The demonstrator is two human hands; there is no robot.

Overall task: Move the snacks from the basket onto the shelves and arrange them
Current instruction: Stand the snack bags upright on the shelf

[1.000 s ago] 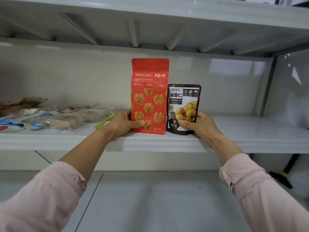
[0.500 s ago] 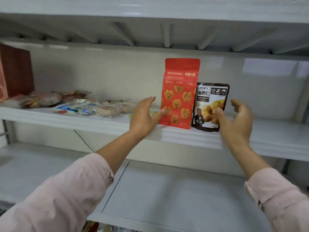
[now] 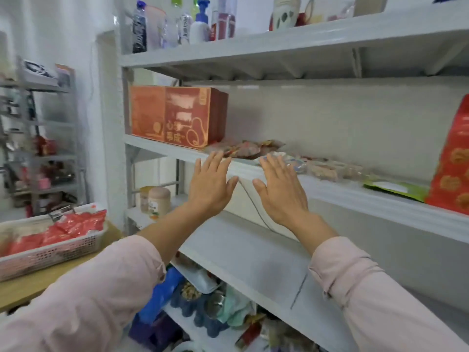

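Both hands have let go of the two bags and moved off to the left along the shelf (image 3: 368,199). The view has turned left too. Now the red bag (image 3: 454,161) stands up at the far right end of the shelf, partly cut off by the picture's edge. The dark bag that stood next to it cannot be seen any more.

The left hand (image 3: 210,185) and the right hand (image 3: 280,191) are up side by side in front of the shelf's front edge. They are close together but not touching. The fingers (image 3: 215,161) are straight and spread wide, and they hold nothing. I cannot tell if the fingertips touch the shelf edge.

A green packet (image 3: 396,188) lies flat on the shelf, just beside the red bag. More to the left lie some see-through wrapped snacks (image 3: 330,170), and then a little pile of small snacks (image 3: 250,148). A big orange box (image 3: 175,115) stands at the left end of the shelf.

The basket (image 3: 50,252) sits on a wooden tabletop (image 3: 38,283) at the left, well apart from the hands. There are red packs (image 3: 76,224) lying in it.

Bottles (image 3: 162,24) stand on the top shelf. Two jars (image 3: 159,203) stand at the left end of the lower shelf (image 3: 253,250). Far off on the left is another rack (image 3: 38,123) with blurry things on it.
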